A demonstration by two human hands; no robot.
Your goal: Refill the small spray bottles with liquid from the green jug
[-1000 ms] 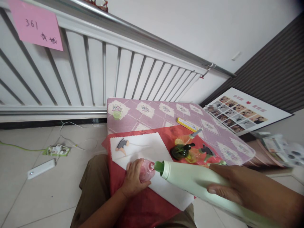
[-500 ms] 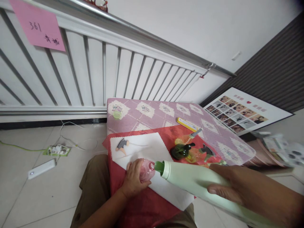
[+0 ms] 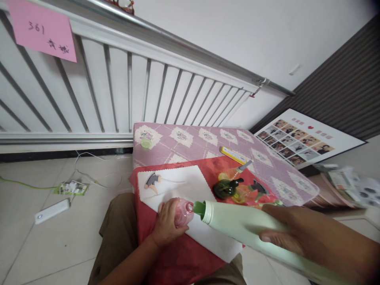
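My left hand (image 3: 166, 225) is closed around a small translucent pink spray bottle (image 3: 183, 215) without its head, its mouth turned to the right. My right hand (image 3: 289, 229) grips a large pale-green bottle (image 3: 234, 221), tilted nearly on its side. Its green spout (image 3: 199, 208) is at the pink bottle's mouth; whether liquid flows I cannot tell. A black and orange spray head (image 3: 152, 181) with a thin tube lies on the white sheet (image 3: 187, 179). Beyond it stand a dark green spray bottle (image 3: 224, 189) and other yellow and orange ones, partly overlapping.
Red cloth (image 3: 175, 253) covers the near part of a table with a purple patterned cover (image 3: 194, 150). A pale green cap (image 3: 145, 143) and a yellow box (image 3: 233, 155) lie farther back. Behind runs a white radiator (image 3: 172, 95). A power strip (image 3: 71, 188) is on the floor.
Both hands and the two bottles hold almost the same place. The view has shifted very slightly.
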